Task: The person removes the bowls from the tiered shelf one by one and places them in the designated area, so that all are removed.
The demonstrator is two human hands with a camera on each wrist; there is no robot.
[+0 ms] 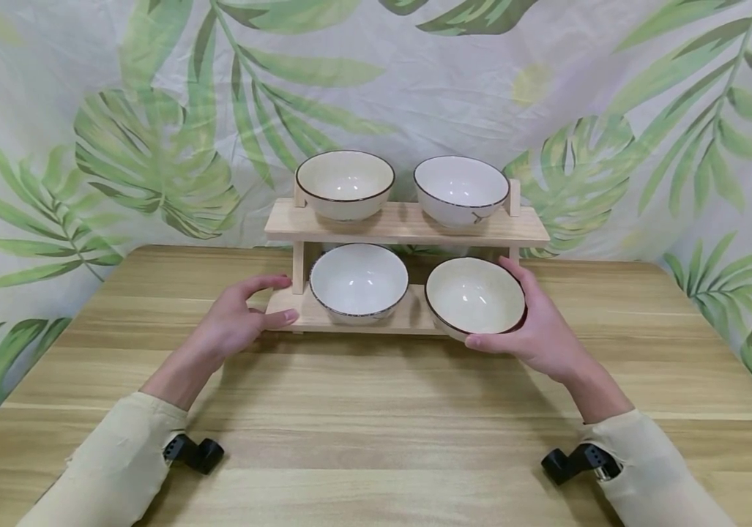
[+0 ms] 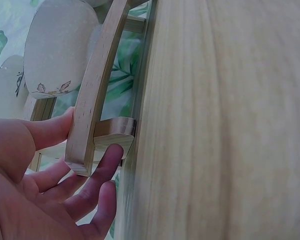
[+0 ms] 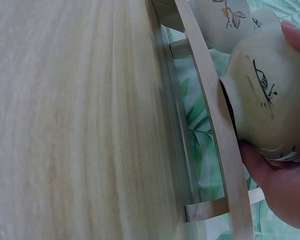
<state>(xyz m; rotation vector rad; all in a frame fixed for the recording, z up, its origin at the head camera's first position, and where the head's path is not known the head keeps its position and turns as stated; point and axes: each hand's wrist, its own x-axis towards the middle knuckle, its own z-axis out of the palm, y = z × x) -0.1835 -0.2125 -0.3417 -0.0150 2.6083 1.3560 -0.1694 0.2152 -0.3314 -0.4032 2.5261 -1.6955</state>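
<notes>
A two-tier wooden rack (image 1: 408,223) stands on the table. My left hand (image 1: 237,318) grips the left end of its lower shelf (image 2: 90,107), thumb on top and fingers around the end and underside. My right hand (image 1: 540,329) holds a cream bowl (image 1: 474,296) with a dark brown rim by its right side. In the right wrist view this bowl (image 3: 270,95) leans, its foot close to the shelf's front edge. Beside it on the lower shelf sits a white bowl (image 1: 359,282) with a speckled rim.
On the upper shelf sit a cream bowl (image 1: 345,183) at left and a white bowl (image 1: 461,189) at right. A leaf-patterned cloth (image 1: 376,80) hangs behind the wood-grain table (image 1: 376,439). Small black cameras (image 1: 200,454) are strapped at both sleeves.
</notes>
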